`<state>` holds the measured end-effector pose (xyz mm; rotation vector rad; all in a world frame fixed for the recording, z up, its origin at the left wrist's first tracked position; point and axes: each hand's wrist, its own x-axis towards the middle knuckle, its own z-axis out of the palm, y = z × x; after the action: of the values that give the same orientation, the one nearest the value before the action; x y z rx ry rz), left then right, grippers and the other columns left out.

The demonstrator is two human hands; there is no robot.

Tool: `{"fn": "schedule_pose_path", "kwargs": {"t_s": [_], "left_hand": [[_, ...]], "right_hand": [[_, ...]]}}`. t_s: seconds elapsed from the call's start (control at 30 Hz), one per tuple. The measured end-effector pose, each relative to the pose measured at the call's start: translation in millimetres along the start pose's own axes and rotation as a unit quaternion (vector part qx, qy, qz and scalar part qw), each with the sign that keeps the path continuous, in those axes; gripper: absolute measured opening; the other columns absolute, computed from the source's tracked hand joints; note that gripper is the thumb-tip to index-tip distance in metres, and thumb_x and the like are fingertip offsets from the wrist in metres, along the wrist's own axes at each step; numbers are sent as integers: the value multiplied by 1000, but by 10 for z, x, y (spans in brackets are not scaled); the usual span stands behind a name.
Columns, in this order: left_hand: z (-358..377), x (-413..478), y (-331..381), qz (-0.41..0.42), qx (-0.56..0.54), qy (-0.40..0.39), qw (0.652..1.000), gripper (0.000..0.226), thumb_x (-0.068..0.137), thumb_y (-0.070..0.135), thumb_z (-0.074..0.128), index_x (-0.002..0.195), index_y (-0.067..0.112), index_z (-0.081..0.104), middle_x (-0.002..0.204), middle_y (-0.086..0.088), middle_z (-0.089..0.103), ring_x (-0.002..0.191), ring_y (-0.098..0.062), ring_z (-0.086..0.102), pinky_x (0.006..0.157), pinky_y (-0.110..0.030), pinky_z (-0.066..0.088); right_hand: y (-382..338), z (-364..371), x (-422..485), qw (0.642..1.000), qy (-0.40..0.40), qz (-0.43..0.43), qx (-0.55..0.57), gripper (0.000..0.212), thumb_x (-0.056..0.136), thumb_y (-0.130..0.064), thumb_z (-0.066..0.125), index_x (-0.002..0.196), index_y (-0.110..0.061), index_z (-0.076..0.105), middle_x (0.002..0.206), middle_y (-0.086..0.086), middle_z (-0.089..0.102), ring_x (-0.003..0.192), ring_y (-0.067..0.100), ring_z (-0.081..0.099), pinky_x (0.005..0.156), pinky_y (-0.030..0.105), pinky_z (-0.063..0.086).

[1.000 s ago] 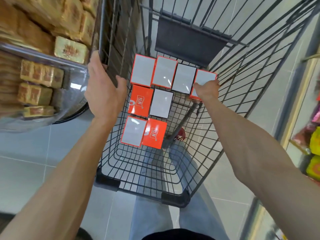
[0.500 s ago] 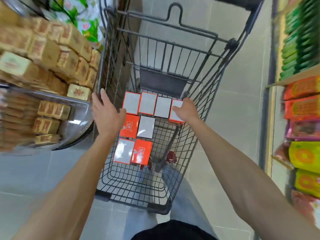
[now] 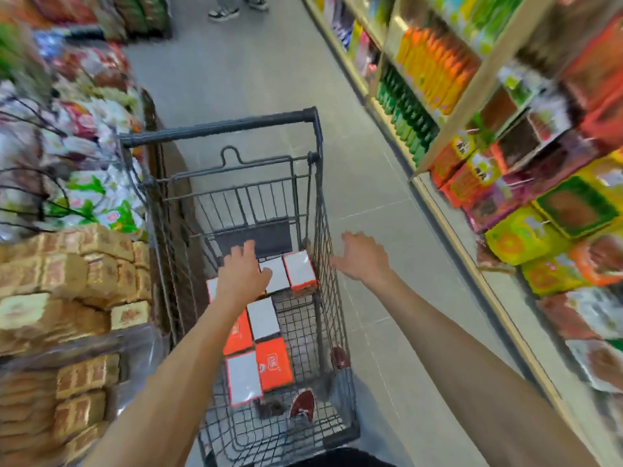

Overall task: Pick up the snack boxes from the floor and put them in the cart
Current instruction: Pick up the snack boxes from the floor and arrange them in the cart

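Note:
Several flat orange snack boxes, some with the white face up, lie on the bottom of the dark wire cart. One white-faced box leans in the far right corner, an orange one lies nearer me. My left hand hovers inside the cart above the far boxes, fingers apart, holding nothing, and hides part of that row. My right hand is outside the cart's right wall, open and empty. No box shows on the floor.
A display of tan wrapped packs and bagged goods stands close on the left. Shelves of colourful packages run along the right. Grey tiled aisle stretches ahead, with a person's feet at its far end.
My right hand let go of the far right box and drew out to the right of the cart. My left hand left the cart's rim and moved over the boxes. The view tilted up.

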<state>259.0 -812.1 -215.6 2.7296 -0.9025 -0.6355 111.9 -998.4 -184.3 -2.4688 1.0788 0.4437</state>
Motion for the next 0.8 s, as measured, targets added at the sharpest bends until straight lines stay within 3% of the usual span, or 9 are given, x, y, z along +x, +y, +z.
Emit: {"fn": "schedule_pose_path", "kwargs": {"t_s": [0.2, 0.43, 0.63, 0.8], "left_hand": [[-203, -105, 703, 142, 113, -22, 983, 69, 93, 42, 56, 150, 16, 29, 145, -16, 39, 131, -39, 40, 104, -54, 38], [-175, -403, 2045, 302, 210, -25, 930, 69, 93, 46, 53, 151, 18, 28, 148, -14, 37, 134, -36, 39, 107, -50, 36], [238, -1206, 3450, 436, 274, -15, 857, 63, 92, 47, 54, 145, 19, 35, 144, -11, 39, 131, -33, 40, 104, -47, 37], [884, -2296, 4426, 551, 302, -23, 777, 62, 88, 48, 58, 140, 19, 42, 140, -11, 45, 130, -34, 42, 105, -47, 40]], "right_hand": [[739, -248, -752, 992, 48, 115, -11, 62, 94, -46, 52, 147, -16, 39, 143, 14, 45, 130, 35, 43, 102, 46, 38], [1812, -525, -1950, 957, 126, 262, 4, 63, 92, -45, 57, 144, -14, 41, 150, 15, 38, 139, 37, 34, 111, 53, 30], [2767, -398, -3313, 903, 166, 393, 48, 66, 92, -45, 60, 147, -16, 39, 152, 14, 35, 142, 36, 30, 114, 57, 24], [3446, 84, -4705, 843, 179, 499, 85, 67, 91, -50, 62, 145, -16, 41, 147, 12, 42, 137, 33, 38, 110, 52, 33]]}}
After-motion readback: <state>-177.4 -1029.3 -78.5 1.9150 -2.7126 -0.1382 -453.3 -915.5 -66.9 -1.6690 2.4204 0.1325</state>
